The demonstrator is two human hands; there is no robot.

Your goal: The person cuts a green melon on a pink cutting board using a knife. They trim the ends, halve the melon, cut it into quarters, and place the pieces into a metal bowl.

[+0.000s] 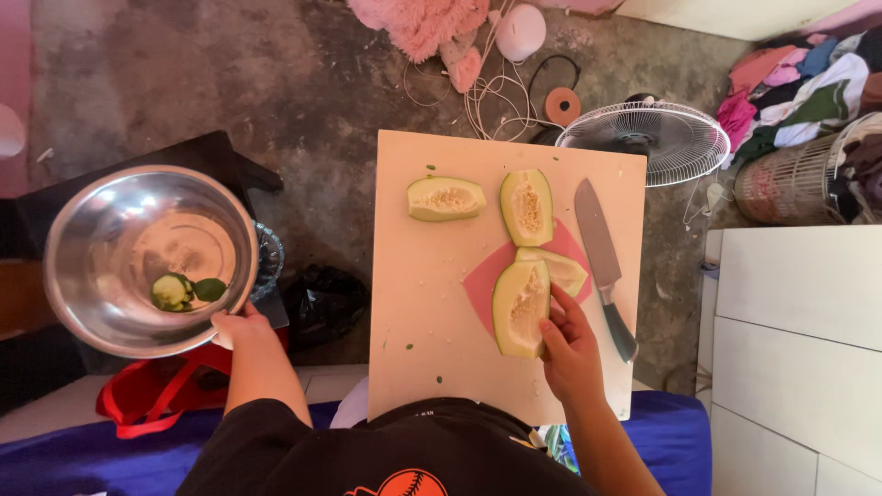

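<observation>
My left hand (241,328) grips the rim of a shiny steel bowl (110,312) held out to the left; a few green vegetable end pieces (184,292) lie inside it. My right hand (570,347) rests its fingers on a halved green gourd piece (520,308) lying cut side up on a pale cutting board (432,312). A second piece (559,267) sits just behind it. Two more halves lie farther back, one (446,198) at the left and one (527,207) upright beside it. A knife (603,262) with a dark handle lies on the board's right side.
A white fan (648,138) lies past the board's far right corner, with cables (491,101) and a pink fluffy thing (423,23) behind. A clothes pile (799,87) and basket (781,188) are at the right, white cabinet (799,312) below. A red strap (152,395) lies at the left.
</observation>
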